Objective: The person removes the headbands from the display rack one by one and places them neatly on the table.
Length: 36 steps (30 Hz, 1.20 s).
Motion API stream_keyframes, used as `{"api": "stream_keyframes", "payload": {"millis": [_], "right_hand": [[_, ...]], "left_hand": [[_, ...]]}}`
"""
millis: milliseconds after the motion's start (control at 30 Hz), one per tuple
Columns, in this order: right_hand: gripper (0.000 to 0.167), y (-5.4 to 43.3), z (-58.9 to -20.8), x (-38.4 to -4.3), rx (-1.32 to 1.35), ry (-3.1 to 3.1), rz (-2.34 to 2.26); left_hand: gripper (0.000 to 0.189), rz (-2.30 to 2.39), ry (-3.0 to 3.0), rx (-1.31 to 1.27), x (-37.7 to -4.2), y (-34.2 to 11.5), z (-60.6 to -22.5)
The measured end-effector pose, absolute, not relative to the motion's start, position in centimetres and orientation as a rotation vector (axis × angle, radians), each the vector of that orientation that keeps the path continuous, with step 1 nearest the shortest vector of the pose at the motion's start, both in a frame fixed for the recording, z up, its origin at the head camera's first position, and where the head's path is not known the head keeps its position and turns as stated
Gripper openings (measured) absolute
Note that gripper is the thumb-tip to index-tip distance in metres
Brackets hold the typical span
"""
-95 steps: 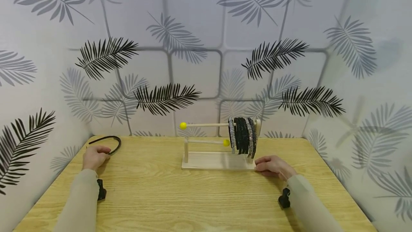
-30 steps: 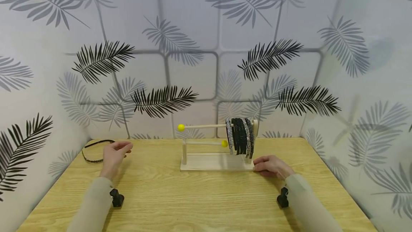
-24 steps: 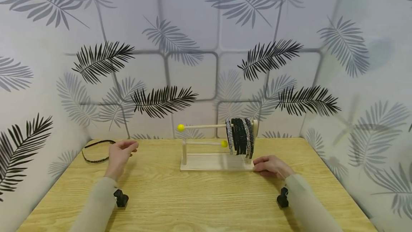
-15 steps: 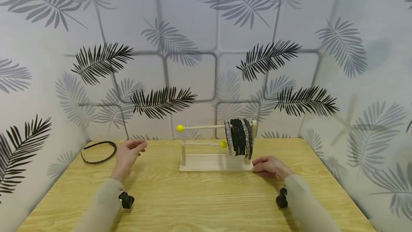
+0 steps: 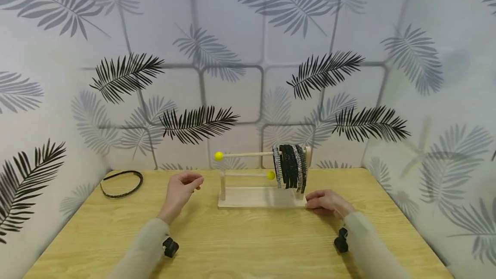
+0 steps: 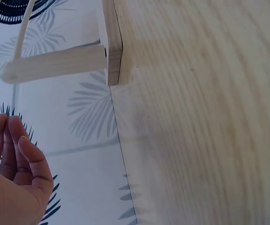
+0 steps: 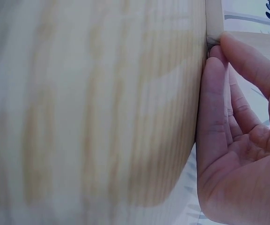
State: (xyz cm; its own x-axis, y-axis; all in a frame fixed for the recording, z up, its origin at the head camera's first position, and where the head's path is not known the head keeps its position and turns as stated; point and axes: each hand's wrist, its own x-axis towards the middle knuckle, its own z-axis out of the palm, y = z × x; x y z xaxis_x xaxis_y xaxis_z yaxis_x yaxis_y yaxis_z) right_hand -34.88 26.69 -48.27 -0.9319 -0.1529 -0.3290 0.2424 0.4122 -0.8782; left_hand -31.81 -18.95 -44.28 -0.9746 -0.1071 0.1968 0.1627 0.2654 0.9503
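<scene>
My left hand (image 5: 180,193) hovers over the table, left of a wooden headband stand (image 5: 252,198). Its fingers are loosely curled, the thumb near the forefinger, with nothing between them in the left wrist view. My right hand (image 5: 328,203) pinches the right end of the stand's base; the thumb (image 7: 247,61) lies at its edge in the right wrist view. Several black and silver glittery headbands (image 5: 288,167) hang at the right end of the stand's upper rod (image 5: 248,155). A single black headband (image 5: 141,180) lies at the table's back left.
Yellow balls cap the upper rod (image 5: 218,156) and the bare lower rod (image 5: 271,175). The light wood table (image 5: 248,244) meets leaf-patterned walls (image 5: 248,94) at the back and both sides. A black wrist camera (image 5: 170,247) sits on my left sleeve.
My left hand has left the black headband at the back left and moved right, towards the stand. The right hand stays at the base; the headbands on the rod have not moved.
</scene>
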Motion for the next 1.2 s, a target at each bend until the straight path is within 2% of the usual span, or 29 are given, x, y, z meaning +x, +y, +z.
{"api": "stream_keyframes", "payload": {"millis": [500,1200], "right_hand": [[0.047,26.8,-48.4,-35.0,0.102,2.309,-1.537],[0.046,26.7,-48.4,-35.0,0.087,2.324,-1.542]], "left_hand": [[0.013,-1.768,-2.300,-0.184,-31.0,-14.9,-44.2],[0.011,-1.849,-2.211,-0.365,-31.4,-10.9,-43.5]]}}
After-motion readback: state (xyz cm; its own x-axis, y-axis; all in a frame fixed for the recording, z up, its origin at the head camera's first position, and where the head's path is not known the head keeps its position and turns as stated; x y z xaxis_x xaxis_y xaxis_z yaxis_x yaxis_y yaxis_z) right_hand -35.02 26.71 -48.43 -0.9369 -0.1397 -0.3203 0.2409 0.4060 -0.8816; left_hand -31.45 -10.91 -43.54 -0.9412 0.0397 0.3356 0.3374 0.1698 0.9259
